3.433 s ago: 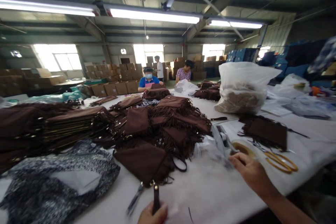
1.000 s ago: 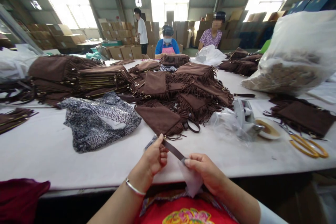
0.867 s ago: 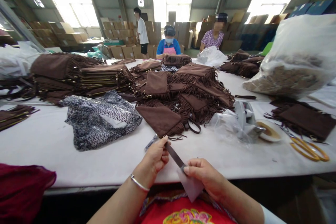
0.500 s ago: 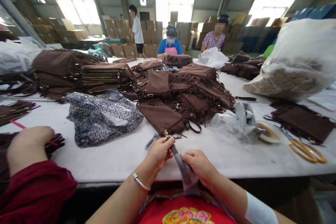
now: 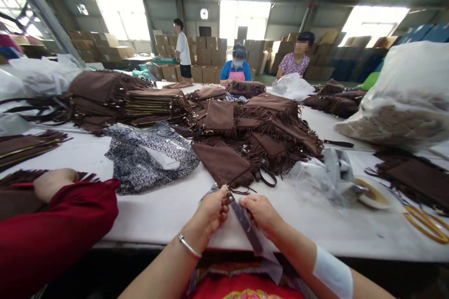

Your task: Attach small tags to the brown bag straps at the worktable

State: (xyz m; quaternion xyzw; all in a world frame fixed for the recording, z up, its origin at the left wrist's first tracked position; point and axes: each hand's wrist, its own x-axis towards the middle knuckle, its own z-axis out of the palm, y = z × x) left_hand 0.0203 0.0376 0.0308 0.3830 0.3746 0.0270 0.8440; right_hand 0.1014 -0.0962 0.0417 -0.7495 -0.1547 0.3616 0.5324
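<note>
A brown fringed pouch (image 5: 224, 161) lies on the table in front of me, its corner clip close to my fingers. My left hand (image 5: 212, 210) is closed in a pinch on the clip end of a dark wrist strap (image 5: 242, 218). A thin, see-through plastic sleeve (image 5: 272, 264) covers the strap, which slants down toward my lap. With thumb and fingers, my right hand (image 5: 261, 212) grips the sleeve's edge beside the strap. The fingers partly hide the metal clip.
Brown fringed pouches (image 5: 157, 103) are piled across the table. A patterned bundle in plastic (image 5: 150, 159) lies left, near a co-worker's hand (image 5: 56, 184). To the right are a tape dispenser (image 5: 338, 173), yellow-handled scissors (image 5: 426, 224) and a large filled plastic bag (image 5: 400, 103).
My view has shifted, so the scene sits further right and lower. The sleeve has slid lower along the strap, showing its stud near the clip. The co-worker's hand has moved onto a pouch.
</note>
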